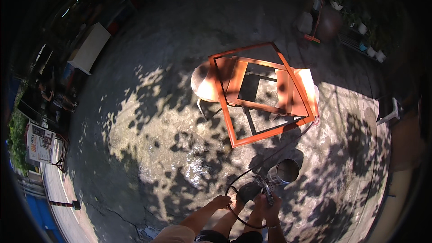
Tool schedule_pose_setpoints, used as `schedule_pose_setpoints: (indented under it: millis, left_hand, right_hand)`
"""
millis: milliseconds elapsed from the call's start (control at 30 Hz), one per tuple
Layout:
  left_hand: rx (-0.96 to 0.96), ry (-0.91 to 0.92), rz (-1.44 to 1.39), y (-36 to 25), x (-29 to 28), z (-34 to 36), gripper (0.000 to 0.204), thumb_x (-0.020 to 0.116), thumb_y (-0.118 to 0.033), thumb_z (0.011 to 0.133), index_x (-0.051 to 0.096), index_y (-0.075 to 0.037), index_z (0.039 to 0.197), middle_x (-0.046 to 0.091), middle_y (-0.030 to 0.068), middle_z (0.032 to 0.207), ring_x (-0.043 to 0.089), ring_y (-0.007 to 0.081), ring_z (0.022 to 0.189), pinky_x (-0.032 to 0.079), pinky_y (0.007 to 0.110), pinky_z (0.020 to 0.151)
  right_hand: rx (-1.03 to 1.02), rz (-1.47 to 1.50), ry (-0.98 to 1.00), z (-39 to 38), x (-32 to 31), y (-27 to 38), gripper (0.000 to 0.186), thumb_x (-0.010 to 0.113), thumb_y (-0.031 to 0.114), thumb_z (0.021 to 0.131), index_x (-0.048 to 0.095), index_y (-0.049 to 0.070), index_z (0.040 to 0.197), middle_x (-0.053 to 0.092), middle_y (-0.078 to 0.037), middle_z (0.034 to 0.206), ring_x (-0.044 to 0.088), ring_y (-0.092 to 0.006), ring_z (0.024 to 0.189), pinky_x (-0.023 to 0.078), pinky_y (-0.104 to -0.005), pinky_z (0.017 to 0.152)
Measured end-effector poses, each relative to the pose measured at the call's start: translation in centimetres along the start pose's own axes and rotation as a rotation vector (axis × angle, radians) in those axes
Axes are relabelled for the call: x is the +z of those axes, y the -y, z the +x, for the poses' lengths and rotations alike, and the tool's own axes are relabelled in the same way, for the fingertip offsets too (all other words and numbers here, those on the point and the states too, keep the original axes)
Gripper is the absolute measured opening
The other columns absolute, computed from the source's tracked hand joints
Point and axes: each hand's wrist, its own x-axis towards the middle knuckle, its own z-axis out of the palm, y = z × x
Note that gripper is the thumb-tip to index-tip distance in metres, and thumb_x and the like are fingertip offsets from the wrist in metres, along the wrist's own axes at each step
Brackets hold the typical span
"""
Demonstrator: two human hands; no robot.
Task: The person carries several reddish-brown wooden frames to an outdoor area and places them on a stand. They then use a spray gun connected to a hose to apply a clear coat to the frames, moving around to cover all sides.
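Note:
My right hand [272,208] is closed round the handle of a metal spray gun [266,191]. A silvery round can [284,172] sits right beside the gun's front; whether it is fixed to the gun I cannot tell. My left hand [221,202] is closed on a dark hose [245,171], which loops between my hands and runs off toward the far right. Ahead, a large orange-brown rectangular frame [229,128] lies tilted over a smaller orange-brown frame [235,81] with an opening. A round-seated stool [204,83] stands under their left side; the right-hand support is mostly hidden.
Concrete ground [157,126] lies in patchy sun and leaf shade. Potted plants [371,51] and a T-shaped red-orange tool [312,38] are far right. A pale cabinet [90,47] and a printed sign board [40,144] stand left. A person [56,96] is in the left shade.

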Motion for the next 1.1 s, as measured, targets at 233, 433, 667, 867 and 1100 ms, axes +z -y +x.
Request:
schedule_pose_setpoints:
  millis: [233, 433, 667, 867, 1100]
  left_hand:
    - [0.060, -0.032, 0.019, -0.5, 0.9, 0.2, 0.023, 0.062, -0.030, 0.092, 0.070, -0.013, 0.104, 0.066, 0.0068, 0.107, 0.065, 0.0267, 0.106, 0.052, 0.042, 0.085]
    - [0.063, -0.152, -0.175, 0.0, 2.2, -1.7, 0.034, 0.056, -0.044, 0.096, 0.067, -0.014, 0.109, 0.067, 0.0071, 0.111, 0.064, 0.0269, 0.108, 0.051, 0.041, 0.089]
    - [-0.152, -0.367, -0.338, -2.7, -6.7, 0.3, 0.048, 0.051, -0.054, 0.095, 0.069, -0.011, 0.106, 0.068, 0.0157, 0.103, 0.065, 0.0380, 0.100, 0.051, 0.049, 0.082]
    - [0.252, -0.531, -0.428, -7.3, 2.4, 5.2, 0.044, 0.048, -0.050, 0.097, 0.071, -0.013, 0.105, 0.069, 0.0111, 0.101, 0.066, 0.0311, 0.102, 0.051, 0.044, 0.086]
    - [0.265, -0.325, -0.455, -10.9, 4.4, 5.4, 0.048, 0.048, -0.053, 0.097, 0.071, -0.011, 0.101, 0.068, 0.0117, 0.098, 0.065, 0.0311, 0.099, 0.051, 0.044, 0.085]
  right_hand:
    - [0.003, -0.005, -0.003, 0.7, -0.3, 1.2, 0.035, 0.065, 0.033, 0.094, 0.064, 0.000, 0.086, 0.058, 0.000, 0.062, 0.054, -0.0063, 0.055, 0.039, -0.0266, 0.048]
    - [0.152, 0.082, -0.014, -0.7, 0.5, -2.0, 0.034, 0.069, 0.031, 0.093, 0.067, -0.002, 0.095, 0.068, -0.004, 0.076, 0.061, -0.0089, 0.065, 0.049, -0.0251, 0.058]
    - [0.183, 0.091, -0.222, -1.7, 1.7, -2.4, 0.042, 0.062, 0.040, 0.098, 0.061, -0.001, 0.107, 0.067, -0.006, 0.085, 0.045, -0.0055, 0.041, 0.036, -0.0224, 0.037]
    - [0.247, 0.071, -0.136, -3.9, 3.3, -2.8, 0.043, 0.063, 0.042, 0.097, 0.063, -0.001, 0.105, 0.052, 0.002, 0.064, 0.044, -0.0057, 0.043, 0.035, -0.0221, 0.037]
    - [0.189, 0.045, -0.300, -0.7, 2.2, 0.0, 0.046, 0.062, 0.041, 0.098, 0.059, -0.005, 0.105, 0.065, -0.004, 0.075, 0.045, -0.0077, 0.042, 0.033, -0.0227, 0.036]
